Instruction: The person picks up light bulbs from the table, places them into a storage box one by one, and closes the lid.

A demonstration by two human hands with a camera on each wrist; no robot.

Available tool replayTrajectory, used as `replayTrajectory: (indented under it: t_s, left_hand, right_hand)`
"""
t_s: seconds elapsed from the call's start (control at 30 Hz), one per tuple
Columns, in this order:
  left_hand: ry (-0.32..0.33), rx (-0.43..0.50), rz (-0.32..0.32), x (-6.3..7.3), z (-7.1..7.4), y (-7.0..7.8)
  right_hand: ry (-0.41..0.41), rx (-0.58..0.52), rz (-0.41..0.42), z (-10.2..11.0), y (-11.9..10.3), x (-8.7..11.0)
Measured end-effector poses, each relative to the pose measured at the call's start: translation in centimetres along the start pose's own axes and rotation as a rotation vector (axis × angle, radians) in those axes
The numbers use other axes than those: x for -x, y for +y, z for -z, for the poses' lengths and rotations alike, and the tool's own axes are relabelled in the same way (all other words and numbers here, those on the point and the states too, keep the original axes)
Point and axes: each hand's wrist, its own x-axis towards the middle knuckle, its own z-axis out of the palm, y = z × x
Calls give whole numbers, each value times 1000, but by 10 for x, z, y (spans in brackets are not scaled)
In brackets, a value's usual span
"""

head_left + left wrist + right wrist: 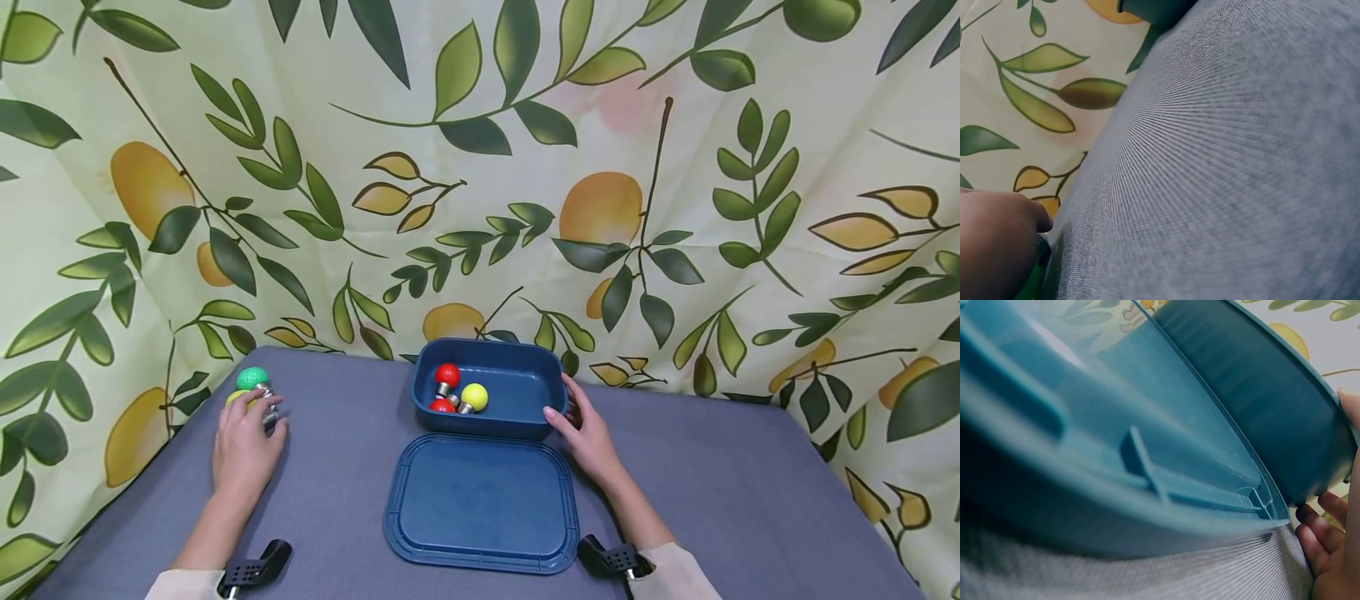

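Bulbs [251, 378] at palm-down L hand [245, 454], grip unclear; R hand [591, 437] grips box [487, 426] end.

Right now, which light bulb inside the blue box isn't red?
It's the yellow bulb, the one farthest right of the three in the blue box as the head view shows it. The other two are red bulbs.

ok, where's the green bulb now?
In the head view, the green bulb lies at the left of the table, beyond the left hand, beside a yellow bulb.
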Motion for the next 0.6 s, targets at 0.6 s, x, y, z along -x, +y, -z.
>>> replayTrajectory:
  t_s: [0.6]
  left_hand:
    - [-176,-39,39,3,0,0]
  right_hand:
    - [1,-10,10,0,-1,0]
